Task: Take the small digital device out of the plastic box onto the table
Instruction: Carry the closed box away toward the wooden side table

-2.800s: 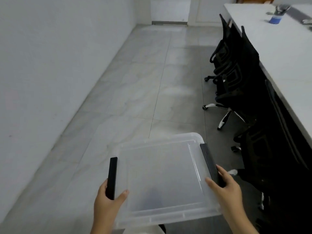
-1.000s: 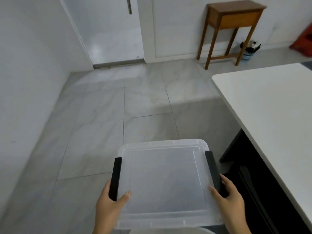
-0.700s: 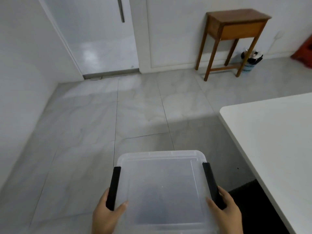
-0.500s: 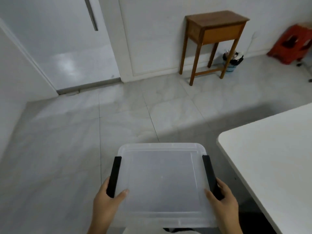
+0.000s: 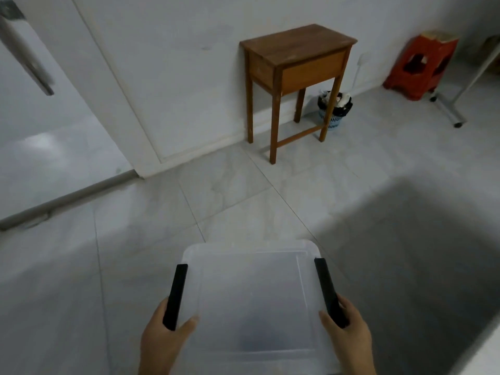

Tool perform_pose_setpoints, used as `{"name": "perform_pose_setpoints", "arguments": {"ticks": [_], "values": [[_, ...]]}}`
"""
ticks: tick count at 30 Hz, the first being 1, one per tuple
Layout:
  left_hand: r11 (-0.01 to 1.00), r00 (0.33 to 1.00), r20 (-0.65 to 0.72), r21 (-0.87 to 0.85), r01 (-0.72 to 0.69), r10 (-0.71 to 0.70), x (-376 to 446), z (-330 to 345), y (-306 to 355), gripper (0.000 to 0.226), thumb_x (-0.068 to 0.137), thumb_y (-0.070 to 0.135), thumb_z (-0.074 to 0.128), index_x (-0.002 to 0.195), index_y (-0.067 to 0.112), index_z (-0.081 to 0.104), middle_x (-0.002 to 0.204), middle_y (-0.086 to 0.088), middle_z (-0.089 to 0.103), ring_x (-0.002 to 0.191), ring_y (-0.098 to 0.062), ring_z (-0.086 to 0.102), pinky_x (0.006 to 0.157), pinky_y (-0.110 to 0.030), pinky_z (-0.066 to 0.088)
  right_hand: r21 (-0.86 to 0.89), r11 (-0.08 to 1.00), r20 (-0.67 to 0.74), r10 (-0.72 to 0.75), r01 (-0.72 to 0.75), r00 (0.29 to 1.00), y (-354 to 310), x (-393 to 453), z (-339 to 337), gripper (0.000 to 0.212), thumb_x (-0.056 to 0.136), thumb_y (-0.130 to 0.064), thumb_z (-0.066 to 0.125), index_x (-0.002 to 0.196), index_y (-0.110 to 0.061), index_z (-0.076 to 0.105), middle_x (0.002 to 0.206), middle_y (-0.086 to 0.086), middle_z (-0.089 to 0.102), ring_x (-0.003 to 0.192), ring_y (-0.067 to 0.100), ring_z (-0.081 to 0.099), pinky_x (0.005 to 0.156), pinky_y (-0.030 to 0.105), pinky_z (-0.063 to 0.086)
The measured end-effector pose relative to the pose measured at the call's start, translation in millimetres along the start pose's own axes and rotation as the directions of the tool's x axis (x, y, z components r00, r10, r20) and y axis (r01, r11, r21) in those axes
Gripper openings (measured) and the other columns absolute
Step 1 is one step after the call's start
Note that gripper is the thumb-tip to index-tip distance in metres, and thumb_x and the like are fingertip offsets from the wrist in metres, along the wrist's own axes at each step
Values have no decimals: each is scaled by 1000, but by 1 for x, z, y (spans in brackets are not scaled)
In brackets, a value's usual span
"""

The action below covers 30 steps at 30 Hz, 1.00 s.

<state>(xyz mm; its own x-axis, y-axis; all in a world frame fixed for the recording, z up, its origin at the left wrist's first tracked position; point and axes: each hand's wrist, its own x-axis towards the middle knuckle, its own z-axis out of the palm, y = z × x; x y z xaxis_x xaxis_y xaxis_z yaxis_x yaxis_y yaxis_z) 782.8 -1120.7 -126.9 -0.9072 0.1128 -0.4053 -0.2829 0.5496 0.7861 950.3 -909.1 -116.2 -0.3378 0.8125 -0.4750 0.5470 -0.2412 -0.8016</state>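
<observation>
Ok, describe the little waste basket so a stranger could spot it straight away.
Find the brown wooden side table against the far white wall. At its right rear leg, on the floor, stands the waste basket. It is pale blue latticed plastic with a black bag liner, unlike the red plastic stool further right.

A small wooden side table (image 5: pixel 295 58) stands against the white wall at upper centre. Just behind its right legs sits a blue wastebasket (image 5: pixel 333 115) lined with a black bag. A red plastic stool (image 5: pixel 424 67) occupies the upper right corner, above the grey tiled floor (image 5: pixel 243 196).
</observation>
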Motion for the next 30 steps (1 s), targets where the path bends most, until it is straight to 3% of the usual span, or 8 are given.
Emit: {"name": "perform_pose_setpoints", "arguments": {"ticks": [8, 17, 25, 30], "values": [[993, 990, 81, 16, -114, 113, 149, 86, 168, 58, 68, 5, 75, 121, 10, 52, 102, -8, 57, 93, -21, 50, 86, -35, 40, 74, 995, -100, -58, 65, 993, -130, 171, 12, 51, 76, 3, 64, 124, -2, 50, 122, 21, 60, 111, 32, 56, 90, 33, 39], [986, 958, 263, 88, -139, 112, 350, 213, 319, 70, 65, 9, 77, 128, 7, 46, 125, -16, 56, 112, -32, 52, 99, -41, 38, 170, 985, -309, 68, -15, 949, -234, 365, 47, 51, 72, 5, 68, 120, 0, 53, 117, 26, 62, 107, 35, 58, 92, 35, 40], [957, 897, 386, 102, -272, 214, 470, 327, 490, 67, 64, 7, 78, 125, 8, 49, 122, -16, 59, 106, -30, 53, 97, -42, 39, 207, 978, -457, 79, 19, 886, -355, 511, 23, 51, 73, 8, 66, 121, 1, 52, 117, 24, 61, 107, 32, 57, 86, 29, 35], [947, 883, 392, 77, -311, 258, 527, 407, 593, 66, 69, 11, 74, 128, 14, 45, 119, -12, 57, 109, -31, 51, 95, -43, 39, 194, 977, -477, 18, 85, 879, -416, 639, 1, 48, 75, 6, 64, 121, -2, 53, 118, 21, 62, 99, 22, 56, 88, 32, 41]]}}
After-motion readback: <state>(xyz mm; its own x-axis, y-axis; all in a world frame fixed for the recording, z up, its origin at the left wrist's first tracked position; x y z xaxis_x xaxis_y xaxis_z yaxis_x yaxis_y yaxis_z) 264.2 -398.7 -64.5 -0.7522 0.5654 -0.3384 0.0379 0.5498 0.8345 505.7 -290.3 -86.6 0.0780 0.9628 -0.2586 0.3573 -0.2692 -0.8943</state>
